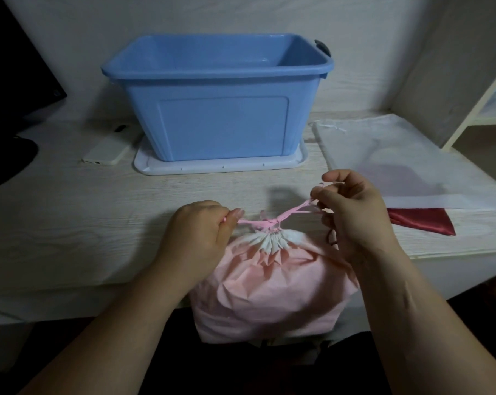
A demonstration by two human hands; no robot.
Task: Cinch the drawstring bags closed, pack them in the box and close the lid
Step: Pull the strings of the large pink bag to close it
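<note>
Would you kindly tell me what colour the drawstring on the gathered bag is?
Pink, a shade brighter than the pale pink bag; the drawstring shows best in the head view.

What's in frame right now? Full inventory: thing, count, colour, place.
box: 1, blue, open, back centre of the table, standing on the lid
lid: 1, white, flat under the box
pink bag: 1, pink, mouth gathered, at the table's near edge
drawstring: pink, pulled out to both sides
white bag: 1, white, flat on the right
red bag: 1, dark red, partly under the white bag
phone: 1, white, left of the lid
table: 1, pale wood grain
left hand: pinching the drawstring
right hand: pinching the drawstring
</note>
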